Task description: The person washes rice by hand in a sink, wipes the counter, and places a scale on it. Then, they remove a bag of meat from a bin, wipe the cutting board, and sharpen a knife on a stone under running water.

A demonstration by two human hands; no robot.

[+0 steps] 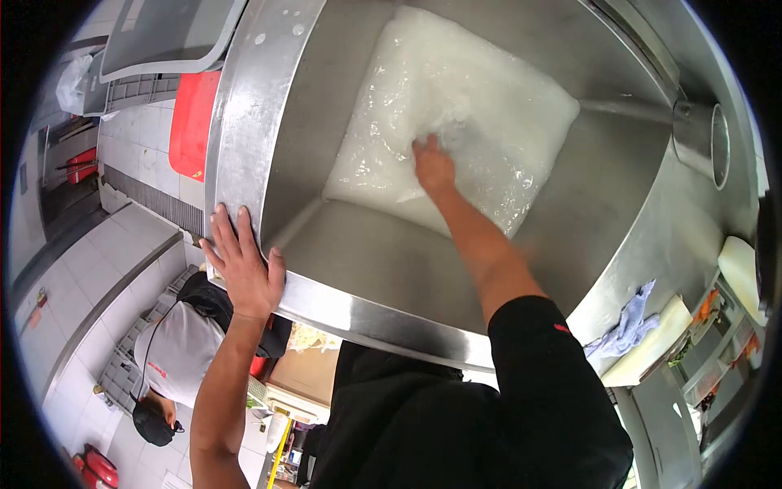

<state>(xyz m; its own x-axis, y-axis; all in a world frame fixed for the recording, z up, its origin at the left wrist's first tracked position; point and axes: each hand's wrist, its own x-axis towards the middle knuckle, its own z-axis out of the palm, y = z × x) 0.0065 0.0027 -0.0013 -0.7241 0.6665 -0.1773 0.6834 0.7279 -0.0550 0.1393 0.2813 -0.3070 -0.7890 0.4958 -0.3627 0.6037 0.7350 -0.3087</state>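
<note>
A deep stainless steel sink (366,253) is in front of me, its bottom covered by a whitish, glistening mass in cloudy liquid (489,90). My right hand (435,169) reaches down into the middle of this mass. Its fingers are sunk in the liquid, so their grip is hidden. The liquid looks stirred and cloudy just beyond the fingertips. My left hand (247,265) lies flat on the metal rim (244,134) at the near left corner, fingers spread, holding nothing.
A grey bin (167,37) and a red container (192,122) stand left of the sink. Another person (183,354) in a cap works at lower left. On the right are a metal cylinder (699,143), a blue cloth (627,322) and a white board (652,342).
</note>
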